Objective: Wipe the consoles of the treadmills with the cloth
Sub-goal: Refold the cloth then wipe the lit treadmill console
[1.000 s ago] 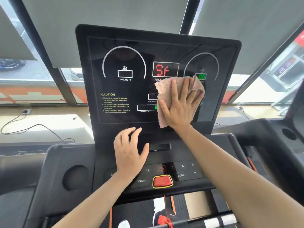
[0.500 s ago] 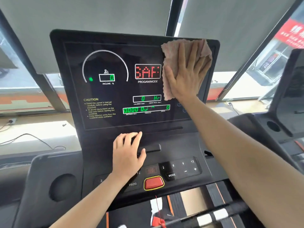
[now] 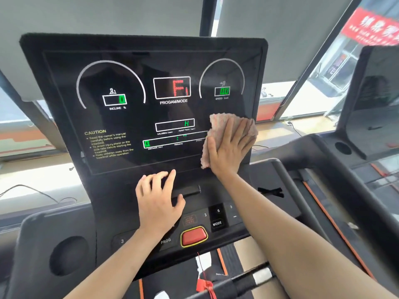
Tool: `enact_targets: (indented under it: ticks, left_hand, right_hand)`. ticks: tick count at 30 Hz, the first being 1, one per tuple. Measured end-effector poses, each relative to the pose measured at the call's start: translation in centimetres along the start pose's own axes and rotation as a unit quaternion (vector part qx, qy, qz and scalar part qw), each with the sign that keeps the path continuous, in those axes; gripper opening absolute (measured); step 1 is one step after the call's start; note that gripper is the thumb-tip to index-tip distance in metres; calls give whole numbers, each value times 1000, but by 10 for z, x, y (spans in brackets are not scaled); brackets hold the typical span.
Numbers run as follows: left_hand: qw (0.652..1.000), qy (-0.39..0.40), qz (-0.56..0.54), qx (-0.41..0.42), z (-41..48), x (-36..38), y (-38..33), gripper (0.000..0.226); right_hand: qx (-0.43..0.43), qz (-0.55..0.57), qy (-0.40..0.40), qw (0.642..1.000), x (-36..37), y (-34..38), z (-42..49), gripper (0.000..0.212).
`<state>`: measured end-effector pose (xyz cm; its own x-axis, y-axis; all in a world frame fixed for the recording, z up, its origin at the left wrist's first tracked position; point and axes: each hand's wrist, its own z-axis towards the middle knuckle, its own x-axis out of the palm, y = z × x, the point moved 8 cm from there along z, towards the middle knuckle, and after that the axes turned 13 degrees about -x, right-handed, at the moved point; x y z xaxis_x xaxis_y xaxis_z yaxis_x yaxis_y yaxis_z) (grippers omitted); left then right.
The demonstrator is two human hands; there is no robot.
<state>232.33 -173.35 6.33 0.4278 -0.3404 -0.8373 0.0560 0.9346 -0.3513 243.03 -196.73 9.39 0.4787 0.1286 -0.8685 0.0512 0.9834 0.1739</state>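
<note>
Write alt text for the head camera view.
The right hand presses a pinkish cloth flat against the lower right of a lit treadmill console. The left hand rests open on the panel below it, just above a red button.

Faces tall windows half covered by grey blinds; bright daylight on the pale floor, a cable lying left, a red sign outside right.

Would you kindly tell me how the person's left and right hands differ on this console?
The right hand presses the pink cloth against the console near its right edge; the left hand holds nothing. The right hand sits higher, on the display; the left hand lower, above the buttons. Both lie open against the console.
</note>
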Motion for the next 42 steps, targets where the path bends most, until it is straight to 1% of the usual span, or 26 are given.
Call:
enact_targets:
  ticks: [3,7,11,14,17,20,24,26,27,29,30,32,33,34,35,36,37,38,39,40,42]
  left_hand:
    - [1000,-11,-3,2,0,0,2,57]
    - [1000,-21,-13,7,0,-2,2,57]
    - [1000,-20,-19,2,0,-1,3,58]
    - [1000,-13,-21,-5,0,1,3,60]
    - [1000,-5,-22,-9,0,3,4,60]
    - [1000,0,-20,-4,1,4,5,60]
    - [1000,-6,-17,-2,1,2,4,59]
    - [1000,-8,-17,1,1,2,4,59]
    - [1000,-6,-16,3,1,2,4,59]
    - [1000,-2,-13,7,1,3,5,59]
    - [1000,1,-13,8,1,3,5,59]
    - [1000,1,-14,8,1,2,5,59]
    - [1000,-1,-16,8,1,2,5,59]
    - [1000,-1,-17,8,1,3,5,60]
    - [1000,-2,-18,8,1,3,6,60]
    - [1000,-2,-19,9,1,3,6,61]
    - [1000,-3,-19,10,0,3,6,61]
    - [1000,-4,-19,13,0,3,6,61]
    - [1000,-7,-19,16,0,3,7,61]
    - [1000,-10,-18,20,0,3,7,61]
    - [999,-13,-17,28,-1,2,7,62]
  right_hand:
    - [14,13,-4,1000,-2,-4,4,81]
    - [47,30,-37,998,-21,-22,29,81]
    - [-2,123,-81,989,-50,-37,68,69]
    - [-10,147,-80,986,-66,-45,93,67]
    - [-49,126,-87,987,-82,-38,120,67]
    - [-106,88,-93,986,-109,-21,151,65]
    - [-169,21,-85,982,-123,-7,162,64]
    - [-175,18,-74,982,-115,-13,156,67]
    - [-169,34,-66,983,-109,-16,149,70]
    - [-149,111,-67,980,-95,-24,129,75]
    - [-132,147,-65,978,-88,-28,114,75]
    - [-87,182,-35,979,-68,-40,80,71]
    - [-83,182,-10,980,-56,-45,64,70]
    - [-97,161,23,982,-40,-49,48,71]
    - [-127,118,58,983,-21,-54,31,72]
    - [-166,55,81,981,-1,-60,15,75]
    - [-185,6,97,978,12,-66,1,79]
    - [-174,4,117,978,19,-71,-14,84]
    - [-147,29,119,982,18,-74,-26,86]
    - [-131,54,116,983,15,-74,-36,84]
    - [-126,78,101,984,10,-71,-53,77]
